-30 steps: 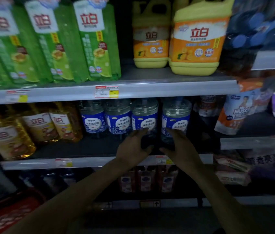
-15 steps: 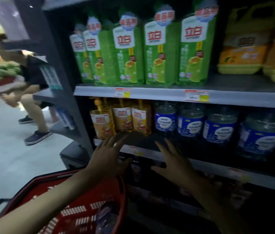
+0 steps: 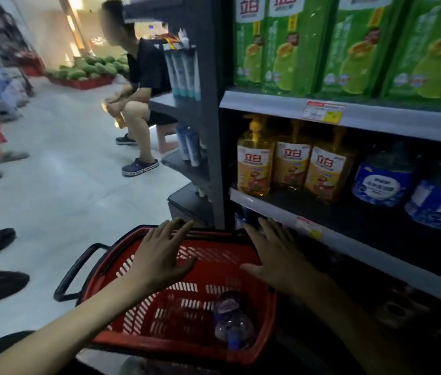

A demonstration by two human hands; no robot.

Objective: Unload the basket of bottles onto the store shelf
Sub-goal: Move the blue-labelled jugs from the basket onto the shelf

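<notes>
Left hand [image 3: 162, 255]: palm down over the open basket, fingers straight and spread, holding nothing.
Right hand [image 3: 273, 258]: also flat and splayed with nothing in it, over the basket's far right corner, just beside the shelf lip. I can't tell whether it touches either one.
Red basket [image 3: 138, 269]: slotted plastic, sitting low against the shelving, with its black handle [image 3: 78, 269] swung out to the left.
Clear bottle [image 3: 234, 326]: lies on its side in the basket's near right corner, blue cap towards me.
Store shelf [image 3: 268, 205]: yellow pump bottles [image 3: 254, 163] at the left end, blue-labelled clear bottles [image 3: 384, 182] to their right.
Upper shelf: a row of green refill packs [image 3: 295, 41].
Aisle: a seated person [image 3: 143, 85], with watermelons [image 3: 89, 67] piled behind.
</notes>
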